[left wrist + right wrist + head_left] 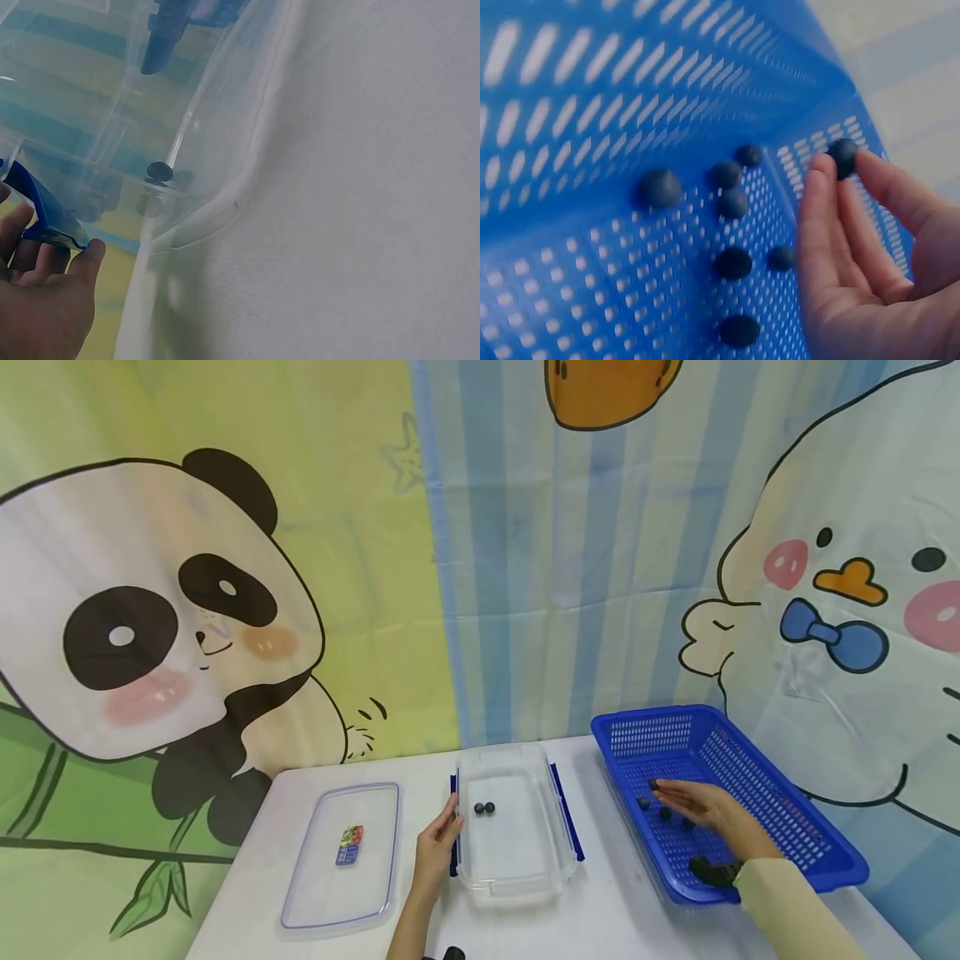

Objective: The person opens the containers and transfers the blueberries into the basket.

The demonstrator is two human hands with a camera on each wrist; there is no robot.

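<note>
My right hand (693,802) pinches a small dark ball (843,158), about blueberry-sized, between thumb and fingertips, over the blue perforated basket (780,793). Several like balls (733,264) lie on the basket floor, some close together along one wall. On the left of the clear plastic box (513,852), my left hand (437,845) holds the blue side latch (45,206) flap with its fingers and thumb. Two dark balls (484,808) sit side by side inside the box near its left wall. The box is lidless, and its blue latches hang outward.
A clear lid (337,868) with a fruit-printed label lies flat to the left of the box on the white table (416,777). Behind the table hangs a cartoon-printed curtain (517,552). The basket's raised rim stands on the right.
</note>
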